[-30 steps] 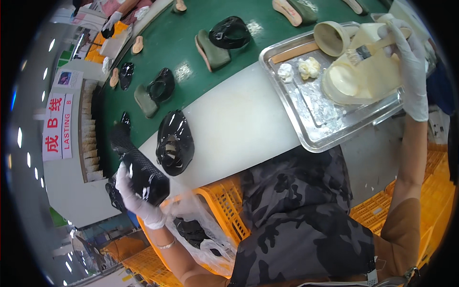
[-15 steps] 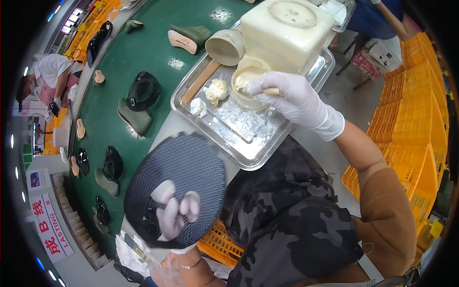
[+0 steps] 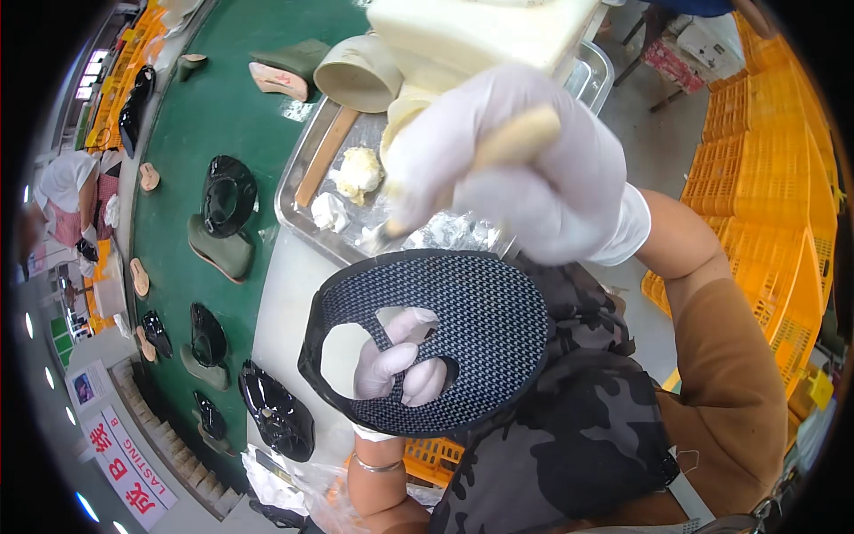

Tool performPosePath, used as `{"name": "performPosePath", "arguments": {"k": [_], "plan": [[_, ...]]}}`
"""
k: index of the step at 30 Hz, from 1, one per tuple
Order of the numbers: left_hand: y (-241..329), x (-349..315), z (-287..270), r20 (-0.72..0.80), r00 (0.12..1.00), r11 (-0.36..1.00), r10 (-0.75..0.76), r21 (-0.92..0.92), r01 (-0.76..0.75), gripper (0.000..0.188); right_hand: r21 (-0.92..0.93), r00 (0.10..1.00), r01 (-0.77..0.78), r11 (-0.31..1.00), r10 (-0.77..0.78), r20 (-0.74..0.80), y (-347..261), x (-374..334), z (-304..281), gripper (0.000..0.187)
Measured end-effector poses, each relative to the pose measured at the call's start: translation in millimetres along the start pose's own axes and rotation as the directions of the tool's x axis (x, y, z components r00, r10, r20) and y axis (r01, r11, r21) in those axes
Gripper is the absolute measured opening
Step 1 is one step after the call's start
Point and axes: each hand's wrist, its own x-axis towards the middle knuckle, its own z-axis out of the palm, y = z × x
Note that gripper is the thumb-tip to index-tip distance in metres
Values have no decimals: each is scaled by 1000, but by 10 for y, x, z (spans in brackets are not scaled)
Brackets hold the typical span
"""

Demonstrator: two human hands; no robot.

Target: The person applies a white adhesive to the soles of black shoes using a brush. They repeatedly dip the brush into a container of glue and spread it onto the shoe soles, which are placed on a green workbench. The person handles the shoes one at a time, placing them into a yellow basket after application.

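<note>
tray (image 3: 307, 182) behind, perhaps above, mesh piece (image 3: 485, 329)

The left hand (image 3: 396, 367), in a white glove, sits low in the centre of the frame, its bare forearm rising from the lower edge with a thin bracelet at the wrist and its fingers curled shut. The right hand (image 3: 525, 169), also white-gloved, fills the upper centre, fingers closed in a fist, its forearm running down the right side.
</note>
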Motion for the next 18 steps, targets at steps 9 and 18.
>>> {"name": "performPosePath", "arguments": {"k": [9,18], "plan": [[-27,0,152,-192,980,894,48,445,43,30,-339,959,165,926,-70,275,6,3,71,24],[-92,-105,173,-181,979,978,90,202,-52,35,-298,997,40,954,-21,68,-234,-121,52,20]]}}
